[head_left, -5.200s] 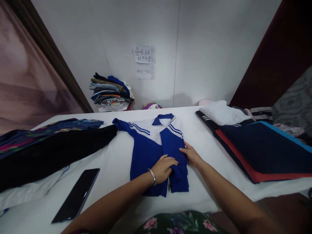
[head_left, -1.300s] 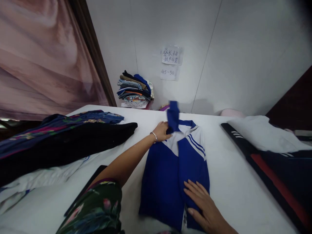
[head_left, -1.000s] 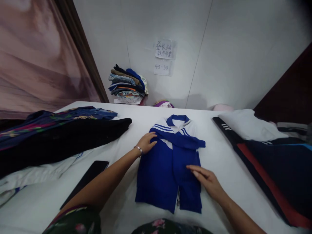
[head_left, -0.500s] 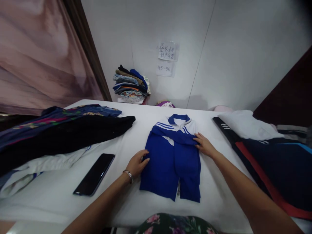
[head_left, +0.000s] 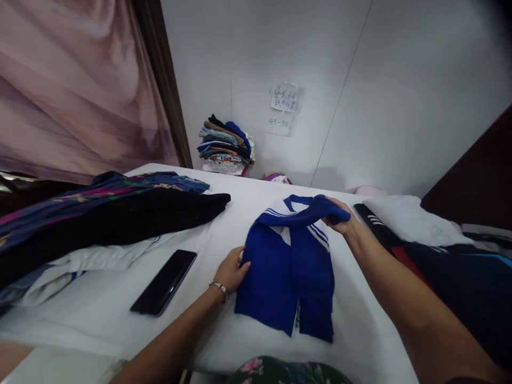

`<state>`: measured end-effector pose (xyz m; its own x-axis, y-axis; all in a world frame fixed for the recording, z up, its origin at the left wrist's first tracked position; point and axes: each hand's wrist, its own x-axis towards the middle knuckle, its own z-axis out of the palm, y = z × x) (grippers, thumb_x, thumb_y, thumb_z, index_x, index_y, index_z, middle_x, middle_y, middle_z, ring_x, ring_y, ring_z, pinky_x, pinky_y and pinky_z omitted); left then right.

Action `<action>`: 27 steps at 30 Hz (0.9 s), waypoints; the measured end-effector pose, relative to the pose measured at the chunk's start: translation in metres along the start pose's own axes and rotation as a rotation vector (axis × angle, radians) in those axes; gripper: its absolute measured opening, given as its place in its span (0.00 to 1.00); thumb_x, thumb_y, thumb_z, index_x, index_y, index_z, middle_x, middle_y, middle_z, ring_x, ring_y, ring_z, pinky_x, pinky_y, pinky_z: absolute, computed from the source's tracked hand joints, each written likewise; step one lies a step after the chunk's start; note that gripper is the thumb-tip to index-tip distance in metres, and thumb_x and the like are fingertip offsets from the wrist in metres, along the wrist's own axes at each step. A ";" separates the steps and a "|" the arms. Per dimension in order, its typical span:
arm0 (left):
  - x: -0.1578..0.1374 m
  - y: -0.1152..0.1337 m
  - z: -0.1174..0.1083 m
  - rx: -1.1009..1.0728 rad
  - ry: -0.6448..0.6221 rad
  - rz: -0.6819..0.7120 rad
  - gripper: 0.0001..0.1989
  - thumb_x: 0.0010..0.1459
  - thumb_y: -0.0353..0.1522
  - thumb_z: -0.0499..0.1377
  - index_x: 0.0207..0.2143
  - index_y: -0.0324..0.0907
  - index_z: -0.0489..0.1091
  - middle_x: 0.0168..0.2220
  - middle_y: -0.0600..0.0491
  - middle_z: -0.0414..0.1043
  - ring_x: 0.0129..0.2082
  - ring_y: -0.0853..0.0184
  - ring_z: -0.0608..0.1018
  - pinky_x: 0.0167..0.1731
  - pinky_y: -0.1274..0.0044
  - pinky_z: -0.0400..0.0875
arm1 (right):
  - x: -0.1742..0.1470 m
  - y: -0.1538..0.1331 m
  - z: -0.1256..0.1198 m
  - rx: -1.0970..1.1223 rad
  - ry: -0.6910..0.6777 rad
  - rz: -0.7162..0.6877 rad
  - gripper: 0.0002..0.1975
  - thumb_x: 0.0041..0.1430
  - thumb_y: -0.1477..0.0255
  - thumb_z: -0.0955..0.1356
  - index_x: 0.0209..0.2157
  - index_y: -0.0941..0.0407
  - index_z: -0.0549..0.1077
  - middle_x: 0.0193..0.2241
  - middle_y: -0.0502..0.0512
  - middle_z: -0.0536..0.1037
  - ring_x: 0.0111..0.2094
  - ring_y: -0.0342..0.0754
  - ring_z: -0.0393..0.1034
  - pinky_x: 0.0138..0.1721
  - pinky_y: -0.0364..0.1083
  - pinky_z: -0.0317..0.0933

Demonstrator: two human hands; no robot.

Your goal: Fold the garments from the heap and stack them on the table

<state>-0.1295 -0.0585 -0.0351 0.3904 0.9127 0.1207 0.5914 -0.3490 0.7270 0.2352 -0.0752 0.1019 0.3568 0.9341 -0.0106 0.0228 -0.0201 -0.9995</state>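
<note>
A blue and white zip jacket (head_left: 268,277) with striped shoulders lies front up on the white table, collar away from me. One of its sleeves (head_left: 304,214) is folded across the chest. My right hand (head_left: 339,217) grips the end of that sleeve and holds it raised above the jacket's right shoulder; part of the fingers is hidden behind the cloth. At the jacket's left side, my left hand (head_left: 232,271) has its thumb and fingers curled at the edge, holding the cloth there.
A black phone (head_left: 164,282) lies on the table (head_left: 212,229) to the left. Behind it are spread a black garment (head_left: 160,213) and a patterned denim one (head_left: 148,183). Dark and white clothes (head_left: 416,218) lie at right. A folded stack (head_left: 226,144) stands by the wall.
My right hand has taken hold of the sleeve end and lifted it up and outward to the right, baring the right shoulder stripes. My left hand stays at the jacket's left edge.
</note>
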 end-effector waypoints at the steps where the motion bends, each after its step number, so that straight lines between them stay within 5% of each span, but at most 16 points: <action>1: -0.001 0.002 -0.001 -0.014 -0.020 -0.051 0.27 0.54 0.37 0.56 0.57 0.42 0.61 0.47 0.48 0.73 0.32 0.65 0.77 0.39 0.70 0.73 | 0.003 -0.003 0.006 0.100 -0.026 0.062 0.09 0.60 0.68 0.63 0.31 0.57 0.71 0.23 0.53 0.77 0.26 0.46 0.74 0.27 0.45 0.71; 6: -0.001 0.010 -0.002 -0.052 -0.114 -0.244 0.32 0.53 0.37 0.57 0.59 0.37 0.58 0.34 0.52 0.73 0.30 0.66 0.76 0.32 0.75 0.68 | 0.020 -0.027 0.033 0.543 -0.014 0.227 0.05 0.59 0.74 0.63 0.32 0.57 0.70 0.22 0.50 0.77 0.23 0.44 0.73 0.24 0.42 0.71; 11: 0.000 0.024 0.000 -0.294 -0.276 -0.281 0.23 0.52 0.34 0.57 0.51 0.40 0.65 0.26 0.56 0.71 0.26 0.67 0.74 0.27 0.77 0.66 | 0.049 -0.071 0.036 0.636 -0.004 0.101 0.07 0.60 0.72 0.62 0.31 0.57 0.69 0.22 0.50 0.77 0.25 0.43 0.73 0.27 0.42 0.73; 16: 0.009 0.070 0.005 -0.235 -0.318 -0.146 0.23 0.50 0.33 0.57 0.51 0.41 0.68 0.23 0.58 0.67 0.23 0.69 0.71 0.24 0.78 0.64 | 0.074 -0.108 0.005 0.581 -0.012 -0.083 0.08 0.61 0.70 0.62 0.29 0.56 0.68 0.22 0.49 0.75 0.25 0.42 0.72 0.27 0.41 0.72; 20: 0.019 0.106 0.035 -0.115 -0.434 0.020 0.24 0.48 0.32 0.57 0.50 0.43 0.70 0.26 0.57 0.69 0.26 0.68 0.72 0.26 0.78 0.65 | 0.077 -0.119 -0.034 0.538 0.041 -0.180 0.09 0.62 0.70 0.61 0.27 0.55 0.66 0.21 0.48 0.73 0.25 0.42 0.72 0.27 0.41 0.72; 27: 0.021 0.115 0.091 -0.076 -0.578 0.033 0.18 0.52 0.39 0.58 0.45 0.43 0.74 0.29 0.55 0.74 0.33 0.65 0.76 0.32 0.78 0.69 | 0.048 -0.105 -0.069 0.462 0.184 -0.095 0.10 0.61 0.73 0.60 0.26 0.55 0.67 0.20 0.47 0.72 0.23 0.41 0.70 0.27 0.40 0.70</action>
<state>0.0109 -0.0990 -0.0106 0.7423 0.6297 -0.2290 0.5282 -0.3397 0.7782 0.3139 -0.0532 0.2086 0.5329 0.8450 0.0442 -0.3380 0.2605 -0.9044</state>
